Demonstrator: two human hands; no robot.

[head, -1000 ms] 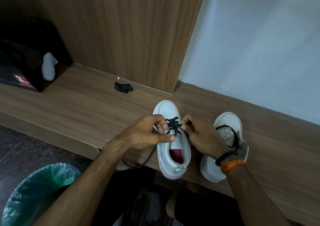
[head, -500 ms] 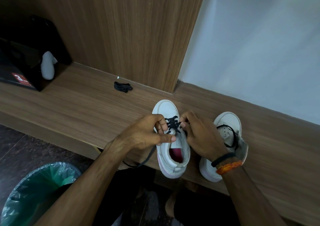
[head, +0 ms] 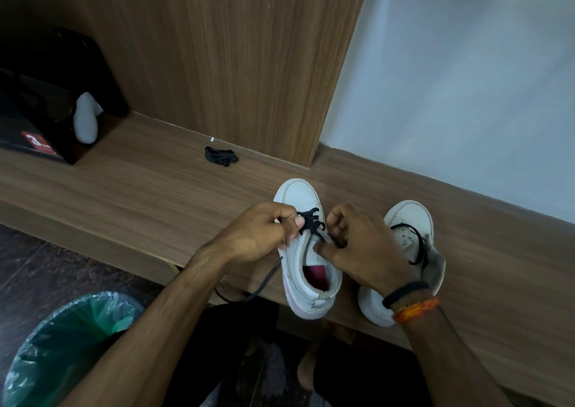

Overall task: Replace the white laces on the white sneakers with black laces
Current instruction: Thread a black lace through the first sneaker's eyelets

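Sneakers stand side by side on the wooden table (head: 124,195), the left sneaker (head: 306,269) between both hands. Its black lace (head: 311,219) is partly threaded. The left hand (head: 258,235) pinches one strand, the right hand (head: 364,251) the other. Judging by the empty upper eyelets, next comes feeding the tip through the next eyelet.

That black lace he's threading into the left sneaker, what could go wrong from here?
Both sneakers sit at the bench edge; a hard tug from the left hand or right hand might tip the sneaker off. The black lace has a loose end dangling over that edge, so it could snag or end up uneven.
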